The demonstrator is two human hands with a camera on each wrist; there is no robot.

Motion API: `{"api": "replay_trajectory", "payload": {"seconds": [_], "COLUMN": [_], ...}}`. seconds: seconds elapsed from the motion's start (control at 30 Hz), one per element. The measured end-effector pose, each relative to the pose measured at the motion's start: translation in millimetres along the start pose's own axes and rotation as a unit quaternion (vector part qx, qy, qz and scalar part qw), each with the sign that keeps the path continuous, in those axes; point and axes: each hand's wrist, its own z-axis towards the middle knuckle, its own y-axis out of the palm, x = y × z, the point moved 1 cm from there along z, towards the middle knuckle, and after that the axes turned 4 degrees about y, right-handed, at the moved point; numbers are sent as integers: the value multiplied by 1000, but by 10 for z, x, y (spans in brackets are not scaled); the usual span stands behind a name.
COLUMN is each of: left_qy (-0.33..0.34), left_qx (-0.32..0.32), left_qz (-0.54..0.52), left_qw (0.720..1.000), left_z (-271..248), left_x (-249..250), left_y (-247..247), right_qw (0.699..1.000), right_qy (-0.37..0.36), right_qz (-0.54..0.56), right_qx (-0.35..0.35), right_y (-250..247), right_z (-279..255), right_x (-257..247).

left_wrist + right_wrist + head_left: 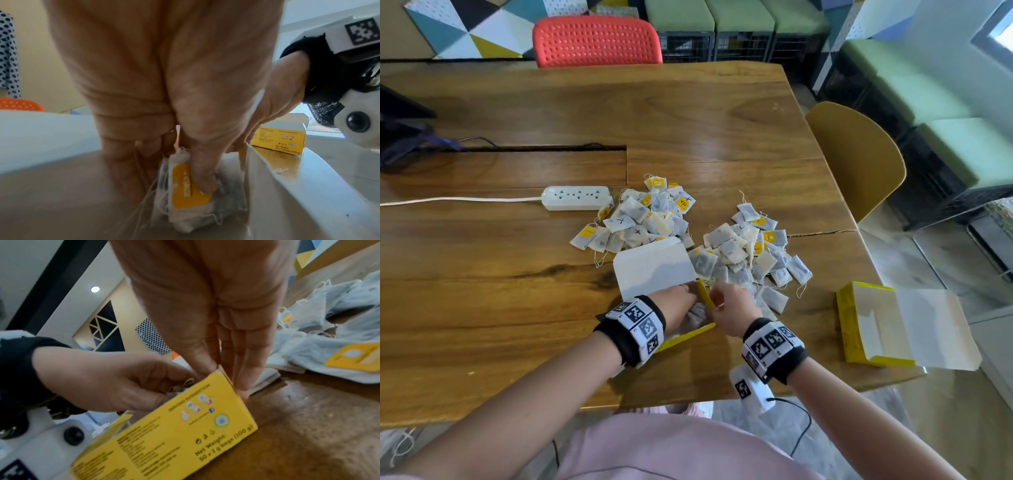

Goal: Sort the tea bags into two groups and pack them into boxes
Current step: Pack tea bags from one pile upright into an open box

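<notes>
Pinching the yellow tea box [164, 431] wall, our right hand [732, 308] is steadying while our left hand [164, 97] is gripping a tea-bag stack [195, 198]; strings are risking snagging.

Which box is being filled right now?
The near box, where the left hand pushes tea bags in; the right box sits untouched.

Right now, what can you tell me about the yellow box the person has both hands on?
The yellow box is thin printed cardboard, white inside, lying on the wooden table near its front edge with its white lid flapped open away from the person. One side reads "Net Weight 50 x 2 g bags (100 g)". The right hand pinches its end wall, while the left hand presses a stack of tea bags down inside it.
</notes>
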Motion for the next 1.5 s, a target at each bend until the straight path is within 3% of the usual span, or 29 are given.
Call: {"api": "replay_trajectory", "payload": {"seconds": [0.17, 0.4, 0.6, 0.67, 0.73, 0.8, 1.0, 1.5], "left_qy": [4, -32, -12, -5, -2, 2, -21, -41], "left_qx": [22, 100, 238, 192, 94, 60, 27, 36], "left_qz": [18, 146, 202, 214, 216, 235, 192, 111], "left_qw": [1000, 984, 950, 958, 972, 970, 981, 992], "left_z": [46, 19, 100, 110, 140, 164, 169, 70], "left_x": [53, 98, 19, 25, 37, 50, -53, -94], "left_y": [-48, -269, -248, -228, -222, -264, -287, -391], "right_qw": [1000, 999, 998, 997, 996, 994, 995, 994], "right_qy": [-14, -38, -51, -54, -62, -71, -56, -53], "right_qz": [-22, -23, -30, -37, -51, -64, -47, -22], "right_qx": [-9, -3, -25, -35, -43, -51, -72, -94], "right_y": [-10, 0, -42, -68, -107, -137, -180, -231], "right_z": [12, 39, 62, 65, 66, 75, 143, 184], "right_x": [-25, 11, -5, -26, -60, -87, -57, 50]}}
